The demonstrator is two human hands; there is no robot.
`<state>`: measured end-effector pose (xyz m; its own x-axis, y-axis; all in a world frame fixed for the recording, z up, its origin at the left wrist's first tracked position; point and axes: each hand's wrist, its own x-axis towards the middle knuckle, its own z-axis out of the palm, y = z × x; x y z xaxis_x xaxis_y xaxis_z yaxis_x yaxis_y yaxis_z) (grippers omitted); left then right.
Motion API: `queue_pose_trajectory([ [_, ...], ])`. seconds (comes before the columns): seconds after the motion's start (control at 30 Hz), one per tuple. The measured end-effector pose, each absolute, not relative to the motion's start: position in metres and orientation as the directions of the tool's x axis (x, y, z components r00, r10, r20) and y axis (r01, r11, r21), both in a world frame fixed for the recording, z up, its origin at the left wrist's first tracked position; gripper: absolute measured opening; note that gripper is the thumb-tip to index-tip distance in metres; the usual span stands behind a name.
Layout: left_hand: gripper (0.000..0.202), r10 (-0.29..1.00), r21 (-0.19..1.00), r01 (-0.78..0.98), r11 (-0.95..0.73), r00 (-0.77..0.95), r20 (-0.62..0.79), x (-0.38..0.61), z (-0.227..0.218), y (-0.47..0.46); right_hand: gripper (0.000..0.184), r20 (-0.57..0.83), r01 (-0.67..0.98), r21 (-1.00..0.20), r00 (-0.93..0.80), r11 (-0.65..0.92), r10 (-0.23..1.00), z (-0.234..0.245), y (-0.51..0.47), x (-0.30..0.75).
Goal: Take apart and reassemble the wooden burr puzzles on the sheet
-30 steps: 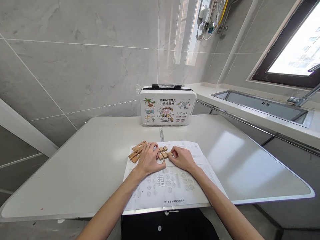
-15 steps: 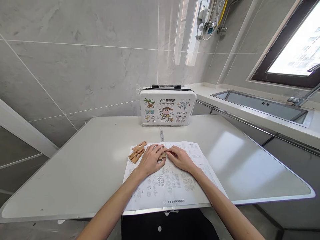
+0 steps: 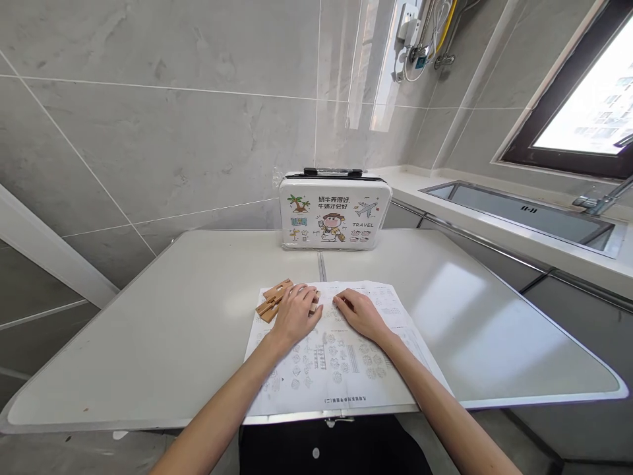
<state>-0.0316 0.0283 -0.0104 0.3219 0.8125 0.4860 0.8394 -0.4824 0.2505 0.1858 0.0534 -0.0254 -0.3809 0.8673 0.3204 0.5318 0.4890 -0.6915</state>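
- Left hand (image 3: 297, 315): palm down at 11 o'clock on the sheet, fingers bent and slightly spread, thumb set apart; it covers part of the small wooden blocks, and whether it grips any of them cannot be told.
- Right hand (image 3: 360, 311): near 12 o'clock on the sheet, at 3 o'clock from the left hand and apart from it; fingers half curled, thumb close to the index finger. Whether anything is held within cannot be told.
- Small wooden blocks (image 3: 313, 306): pale, mostly hidden, showing between the left thumb and fingers.
- Notched wooden puzzle pieces (image 3: 268, 312): brown, at about 10 o'clock from the left hand and just beside it, lying close together at the sheet's 10 o'clock edge; one bears an oblong slot.
- Printed diagram sheet (image 3: 346, 359): white and creased, with line drawings, spread under both hands at the table's 6 o'clock edge.
- White folding table (image 3: 173, 330): its central seam runs toward 12 o'clock.
- Cartoon travel case (image 3: 336, 211): upright at the table's 12 o'clock edge, black handle on top, lettered "TRAVEL".
- Sink (image 3: 494, 201): set in the counter at 2 o'clock from the sheet, its tap (image 3: 593, 203) at the basin's 3 o'clock end.
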Motion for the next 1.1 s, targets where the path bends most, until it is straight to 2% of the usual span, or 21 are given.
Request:
queue_pose_trajectory([
  [0.07,0.002,0.823,0.256,0.858,-0.446,0.28,0.495,-0.033,-0.011,0.029,0.028,0.316,0.534,-0.692,-0.38,0.485,0.869,-0.025,0.053,0.186],
  [0.27,0.032,0.819,0.249,0.907,-0.34,0.156,0.552,-0.038,-0.016,0.034,0.025,0.317,0.54,-0.685,-0.385,0.49,0.867,-0.024,0.051,0.186],
  [0.37,0.039,0.8,0.234,0.914,-0.332,0.142,0.583,-0.038,-0.015,0.034,0.024,0.32,0.539,-0.684,-0.383,0.491,0.866,-0.025,0.051,0.187],
  [0.53,0.032,0.747,0.238,0.809,-0.537,0.326,0.579,-0.031,-0.004,0.025,0.023,0.338,0.534,-0.679,-0.383,0.504,0.86,-0.026,0.052,0.186],
  [0.73,0.024,0.678,0.281,0.624,-0.729,0.599,0.426,-0.019,-0.003,0.015,0.024,0.35,0.537,-0.668,-0.385,0.516,0.854,-0.025,0.052,0.185],
  [0.87,0.024,0.666,0.31,0.59,-0.745,0.635,0.391,-0.016,-0.006,0.012,0.023,0.331,0.543,-0.679,-0.375,0.495,0.866,-0.025,0.052,0.185],
  [1.1,0.021,0.665,0.292,0.598,-0.746,0.65,0.368,-0.017,-0.01,0.014,0.024,0.294,0.558,-0.681,-0.385,0.474,0.875,-0.024,0.051,0.185],
])
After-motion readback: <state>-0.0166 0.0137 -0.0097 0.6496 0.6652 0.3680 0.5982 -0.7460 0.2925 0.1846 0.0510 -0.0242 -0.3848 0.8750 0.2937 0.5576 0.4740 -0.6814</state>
